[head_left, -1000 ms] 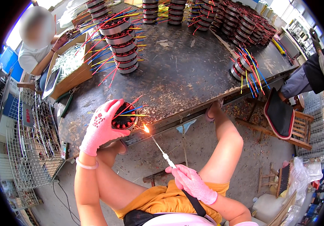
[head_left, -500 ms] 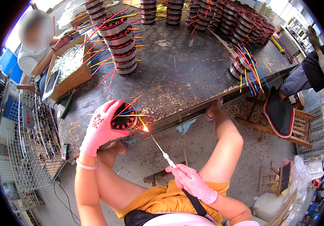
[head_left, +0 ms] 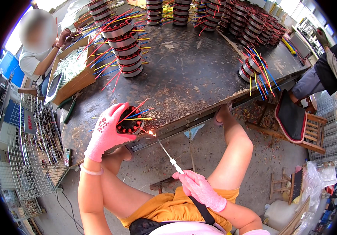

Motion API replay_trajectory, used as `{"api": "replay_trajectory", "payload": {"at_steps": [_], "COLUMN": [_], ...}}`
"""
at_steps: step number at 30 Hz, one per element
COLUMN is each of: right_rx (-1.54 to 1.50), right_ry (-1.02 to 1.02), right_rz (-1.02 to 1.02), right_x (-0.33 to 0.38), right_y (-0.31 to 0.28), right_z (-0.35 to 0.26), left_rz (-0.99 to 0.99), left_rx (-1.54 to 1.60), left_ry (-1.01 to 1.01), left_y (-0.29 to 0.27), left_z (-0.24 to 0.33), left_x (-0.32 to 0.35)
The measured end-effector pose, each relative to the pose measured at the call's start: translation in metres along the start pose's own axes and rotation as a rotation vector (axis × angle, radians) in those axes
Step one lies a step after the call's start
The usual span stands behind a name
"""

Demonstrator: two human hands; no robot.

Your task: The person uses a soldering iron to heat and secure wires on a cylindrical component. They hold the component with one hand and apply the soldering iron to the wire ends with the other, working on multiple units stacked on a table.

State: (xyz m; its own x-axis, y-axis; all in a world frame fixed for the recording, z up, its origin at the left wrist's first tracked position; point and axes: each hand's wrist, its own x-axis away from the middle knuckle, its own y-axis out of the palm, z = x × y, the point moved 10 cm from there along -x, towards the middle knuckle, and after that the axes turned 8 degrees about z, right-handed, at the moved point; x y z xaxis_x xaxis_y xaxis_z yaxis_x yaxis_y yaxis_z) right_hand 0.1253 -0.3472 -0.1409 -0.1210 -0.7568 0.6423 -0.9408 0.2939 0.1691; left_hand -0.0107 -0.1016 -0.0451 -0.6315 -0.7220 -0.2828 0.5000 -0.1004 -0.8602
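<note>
1. A wound motor stator with coloured leads is gripped by the left hand at the near edge of the dark metal table.
2. A thin soldering tool, tip glowing at the stator, is pinched by the right hand.
3. A stator stack is seen behind; a cardboard box and a wire crate are noted to the left.

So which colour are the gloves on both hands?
Pink, on the left hand and the right hand; the head view shows it.

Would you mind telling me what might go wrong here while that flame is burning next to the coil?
The flame at the lighter tip sits right beside the stator coil, so the coloured wires could scorch. The left hand holding the coil is close enough to singe its glove. The table debris might catch.
</note>
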Motion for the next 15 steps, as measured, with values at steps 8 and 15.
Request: {"api": "replay_trajectory", "payload": {"at_steps": [8,15], "right_rx": [-0.025,-0.037], "right_ry": [-0.018,-0.016], "right_rz": [0.009,0.001], "right_x": [-0.0017,-0.0027], "right_y": [0.0008,0.0005], "right_z": [0.0006,0.0029], "left_rz": [0.012,0.017], "left_rx": [0.005,-0.011], "left_ry": [0.019,0.029], "left_y": [-0.0002,-0.0004], "left_z": [0.0008,0.0016], "left_x": [0.0,-0.0001]}}
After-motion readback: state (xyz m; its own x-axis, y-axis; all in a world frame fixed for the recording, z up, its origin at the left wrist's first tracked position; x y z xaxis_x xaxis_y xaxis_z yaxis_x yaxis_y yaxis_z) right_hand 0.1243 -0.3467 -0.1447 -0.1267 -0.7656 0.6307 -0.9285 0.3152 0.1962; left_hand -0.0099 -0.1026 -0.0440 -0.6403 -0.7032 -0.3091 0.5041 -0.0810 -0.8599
